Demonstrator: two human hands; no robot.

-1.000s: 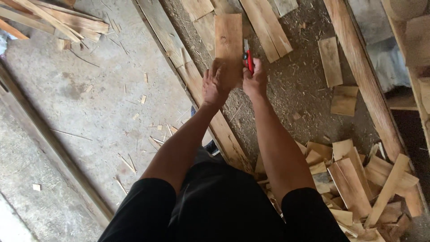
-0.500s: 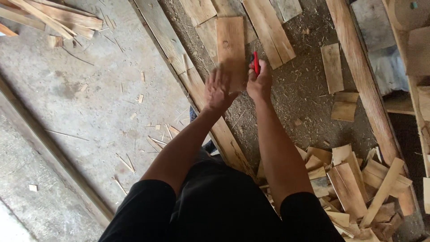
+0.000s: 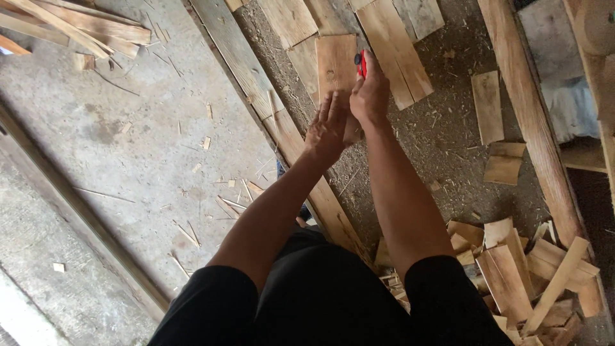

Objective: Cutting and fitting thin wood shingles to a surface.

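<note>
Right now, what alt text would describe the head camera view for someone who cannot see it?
Seen from above, a person's left hand lies flat on a short wooden board while the right hand holds a red marker at its edge. Long planks, offcuts and sawdust cover the concrete floor.

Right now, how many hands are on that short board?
2. The left hand lies flat on the near end of the short board; the right hand rests at its right edge, gripping a red tool.
</note>
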